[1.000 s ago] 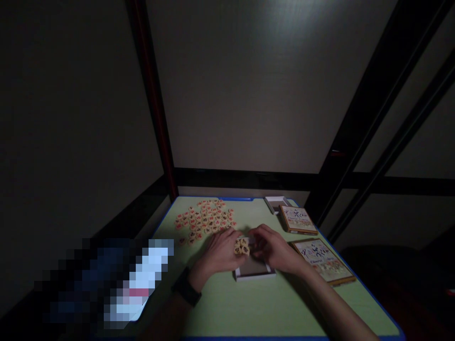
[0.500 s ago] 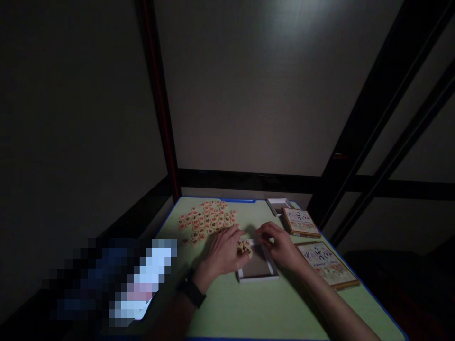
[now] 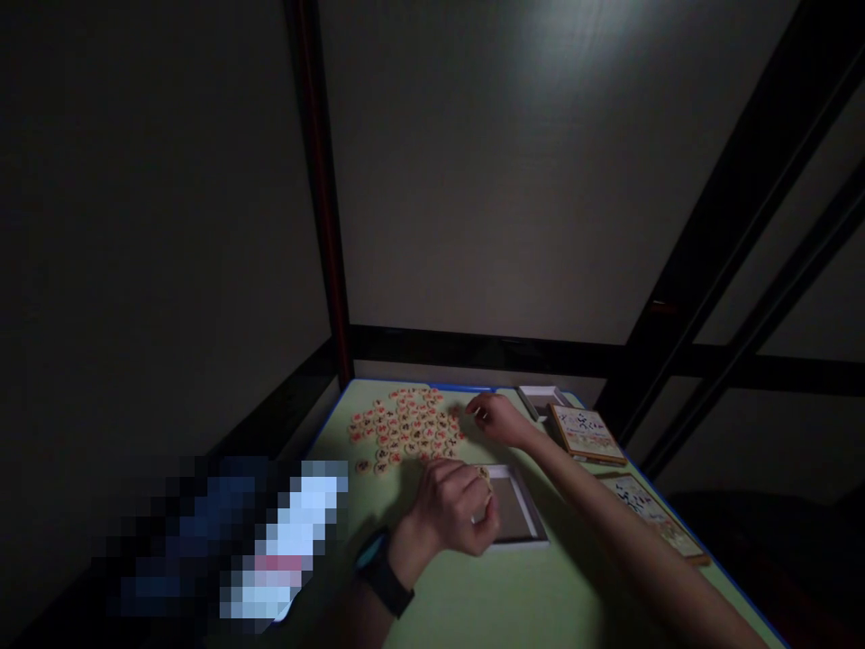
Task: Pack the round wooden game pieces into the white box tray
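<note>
My left hand (image 3: 454, 507), a watch (image 3: 382, 568) on its wrist, is curled closed over the left side of a shallow white-rimmed box tray (image 3: 541, 523). What its fingers hold, if anything, is hidden. A Chinese chess piece (image 3: 482, 473) shows just beyond the knuckles, at the tray's far left corner. Farther off, my right hand (image 3: 498, 420) hovers at the right edge of the spread of round Chinese chess pieces (image 3: 412, 433), marked in red and black. Its fingers are bent and apart, pointing left, and I see nothing in them.
Two printed Chinese chess box lids (image 3: 587, 433) (image 3: 652, 518) lie on the right of the green table (image 3: 466, 599). Another shallow tray (image 3: 541, 399) sits at the back right. A blurred-out bright device (image 3: 287, 541) is at the left edge. Walls stand behind the table.
My right hand has moved from the tray up and left to the loose pieces. My left hand has turned and curled closed, drawn slightly nearer. The view has shifted a little.
</note>
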{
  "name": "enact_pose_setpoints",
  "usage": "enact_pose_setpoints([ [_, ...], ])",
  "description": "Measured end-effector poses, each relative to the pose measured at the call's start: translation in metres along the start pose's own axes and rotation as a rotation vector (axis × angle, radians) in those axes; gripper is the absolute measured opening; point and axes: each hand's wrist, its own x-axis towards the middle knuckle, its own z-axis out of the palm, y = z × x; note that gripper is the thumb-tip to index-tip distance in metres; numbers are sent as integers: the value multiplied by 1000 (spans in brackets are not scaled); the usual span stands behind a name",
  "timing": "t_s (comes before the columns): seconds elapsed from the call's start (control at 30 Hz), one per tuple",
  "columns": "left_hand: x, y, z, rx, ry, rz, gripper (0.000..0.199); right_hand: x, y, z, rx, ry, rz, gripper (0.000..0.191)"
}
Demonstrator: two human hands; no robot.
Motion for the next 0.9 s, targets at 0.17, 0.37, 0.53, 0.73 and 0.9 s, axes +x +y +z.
enact_pose_setpoints([
  [0.17,4,-10,-6,-32,62,-171,24,8,6,6,-39,-89,-27,39],
  [0.37,8,-26,-9,-38,152,-326,28,18,9,-2,-65,-151,-1,43],
  [0.53,9,-29,-12,-10,164,-329,30,34,12,3,-60,-216,15,41],
  [0.73,4,-19,-1,83,298,-88,19,37,8,12,-16,-315,21,41],
  [0.9,2,0,10,33,394,133,8,33,6,14,7,-349,30,34],
])
